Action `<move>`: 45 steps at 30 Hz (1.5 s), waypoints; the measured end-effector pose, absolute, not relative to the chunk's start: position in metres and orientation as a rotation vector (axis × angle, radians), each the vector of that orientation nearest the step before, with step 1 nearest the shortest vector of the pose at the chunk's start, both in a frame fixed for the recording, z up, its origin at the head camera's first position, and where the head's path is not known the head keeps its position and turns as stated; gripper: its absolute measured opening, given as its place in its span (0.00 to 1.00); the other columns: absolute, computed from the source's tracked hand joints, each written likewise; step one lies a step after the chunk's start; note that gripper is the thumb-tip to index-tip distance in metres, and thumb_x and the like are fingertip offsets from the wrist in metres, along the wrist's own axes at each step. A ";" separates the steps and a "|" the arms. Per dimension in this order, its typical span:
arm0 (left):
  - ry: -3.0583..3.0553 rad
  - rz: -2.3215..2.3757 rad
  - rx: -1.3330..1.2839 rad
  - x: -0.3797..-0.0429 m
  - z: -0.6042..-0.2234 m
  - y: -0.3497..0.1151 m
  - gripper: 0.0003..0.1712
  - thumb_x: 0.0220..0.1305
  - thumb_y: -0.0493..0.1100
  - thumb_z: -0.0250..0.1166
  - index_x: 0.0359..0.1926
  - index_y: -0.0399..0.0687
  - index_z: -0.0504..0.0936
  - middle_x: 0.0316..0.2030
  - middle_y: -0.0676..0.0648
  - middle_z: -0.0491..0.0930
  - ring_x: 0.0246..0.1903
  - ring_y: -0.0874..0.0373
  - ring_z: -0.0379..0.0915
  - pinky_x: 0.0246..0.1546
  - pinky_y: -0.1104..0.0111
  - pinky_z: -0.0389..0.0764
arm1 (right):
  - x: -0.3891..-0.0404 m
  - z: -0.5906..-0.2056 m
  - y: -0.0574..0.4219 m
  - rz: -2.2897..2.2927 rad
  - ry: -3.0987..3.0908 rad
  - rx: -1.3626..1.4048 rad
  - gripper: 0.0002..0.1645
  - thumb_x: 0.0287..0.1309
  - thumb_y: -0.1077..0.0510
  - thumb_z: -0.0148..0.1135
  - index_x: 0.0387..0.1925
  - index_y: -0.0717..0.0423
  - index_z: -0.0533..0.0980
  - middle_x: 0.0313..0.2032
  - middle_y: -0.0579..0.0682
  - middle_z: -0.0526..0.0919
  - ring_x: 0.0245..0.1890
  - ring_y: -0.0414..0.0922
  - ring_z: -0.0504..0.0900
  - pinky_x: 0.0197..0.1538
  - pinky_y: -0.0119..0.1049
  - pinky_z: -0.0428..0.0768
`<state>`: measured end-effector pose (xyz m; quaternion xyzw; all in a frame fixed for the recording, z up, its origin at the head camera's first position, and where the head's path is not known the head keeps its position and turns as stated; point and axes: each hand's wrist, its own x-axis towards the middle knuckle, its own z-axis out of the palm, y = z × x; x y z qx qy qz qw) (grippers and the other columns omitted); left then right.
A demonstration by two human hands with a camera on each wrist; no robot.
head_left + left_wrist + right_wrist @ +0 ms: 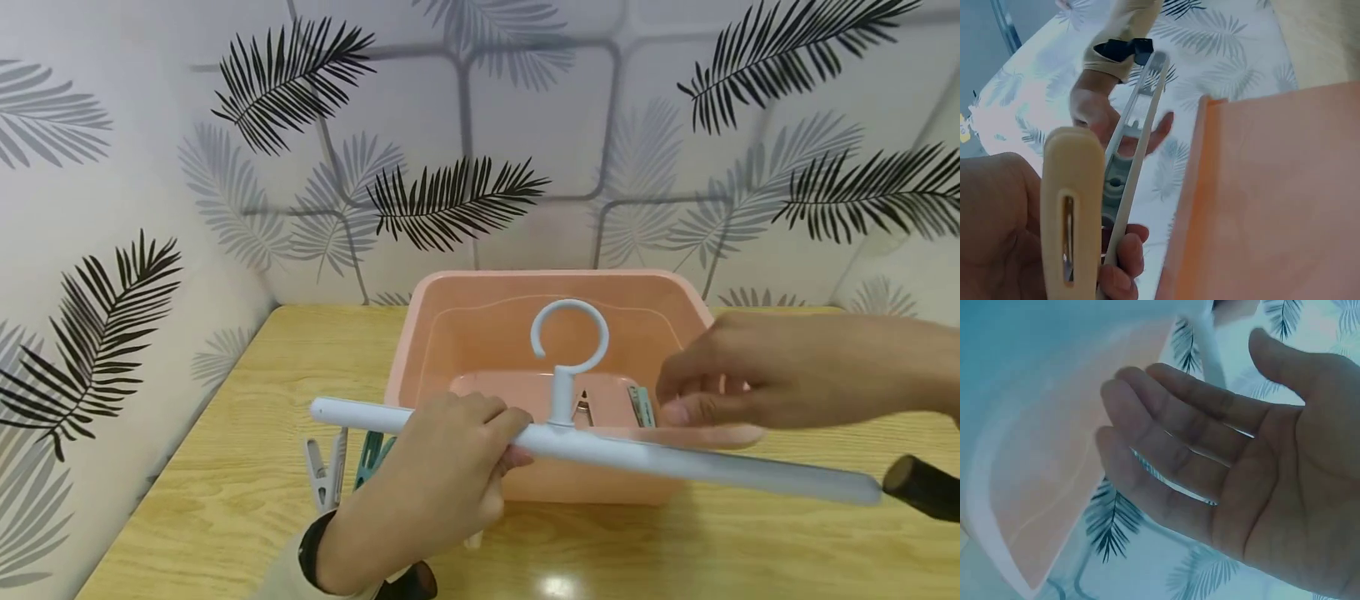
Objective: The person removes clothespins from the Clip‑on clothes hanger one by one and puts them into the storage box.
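My left hand [453, 450] grips a pale blue-white clothes hanger [637, 457] near its middle, left of the round hook. The hanger slants slightly down to the right, over the near side of a pink plastic bin [420, 350]. Below the bar's left part show a grey clothespin [321, 479] and a teal clothespin [367, 458]. A cream clothespin [1072, 206] stands close to my left palm in the left wrist view. My right hand [720, 375] is over the bin's right side; its fingers [1179, 456] are loosely bent, holding nothing.
Inside the bin lie a light teal clothespin [641, 406] and another clothespin [582, 408] partly behind the hook. The bin stands on a wood-grain table [247, 467]. Behind it rises a backdrop [525, 117] printed with leaves.
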<state>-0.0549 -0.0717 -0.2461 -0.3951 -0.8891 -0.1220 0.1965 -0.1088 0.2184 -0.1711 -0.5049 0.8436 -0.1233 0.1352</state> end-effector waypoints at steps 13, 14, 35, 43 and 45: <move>-2.494 -0.284 -1.060 -0.058 -0.261 -0.059 0.05 0.63 0.39 0.62 0.32 0.42 0.79 0.21 0.52 0.73 0.19 0.61 0.64 0.21 0.72 0.63 | -0.089 -0.230 0.225 -0.297 2.598 -1.256 0.10 0.62 0.47 0.62 0.33 0.43 0.70 0.20 0.32 0.64 0.18 0.27 0.62 0.21 0.26 0.66; -2.493 -0.291 -1.064 -0.061 -0.261 -0.059 0.05 0.63 0.39 0.62 0.31 0.42 0.79 0.20 0.52 0.72 0.19 0.61 0.63 0.21 0.72 0.63 | -0.091 -0.230 0.225 -0.320 2.597 -1.270 0.09 0.62 0.49 0.63 0.33 0.44 0.70 0.20 0.32 0.64 0.17 0.27 0.61 0.20 0.26 0.66; -2.520 -0.213 -0.995 -0.085 -0.259 -0.067 0.08 0.61 0.41 0.66 0.27 0.43 0.77 0.19 0.52 0.70 0.19 0.59 0.66 0.29 0.65 0.73 | -0.092 -0.254 0.208 -0.240 2.942 -1.332 0.22 0.68 0.51 0.55 0.56 0.56 0.63 0.24 0.33 0.63 0.20 0.31 0.63 0.23 0.29 0.65; -2.450 -0.270 -1.005 -0.084 -0.250 -0.071 0.07 0.63 0.43 0.66 0.33 0.43 0.80 0.24 0.51 0.75 0.27 0.56 0.74 0.32 0.64 0.75 | -0.085 -0.249 0.201 -0.149 3.268 -1.455 0.18 0.70 0.39 0.44 0.41 0.49 0.69 0.20 0.33 0.56 0.15 0.31 0.55 0.17 0.28 0.56; -2.377 -0.274 -1.006 -0.082 -0.245 -0.073 0.08 0.63 0.44 0.66 0.35 0.43 0.80 0.27 0.51 0.76 0.31 0.55 0.75 0.34 0.64 0.74 | -0.084 -0.245 0.200 -0.140 3.348 -1.489 0.21 0.71 0.37 0.39 0.34 0.47 0.67 0.19 0.33 0.56 0.14 0.31 0.53 0.16 0.28 0.54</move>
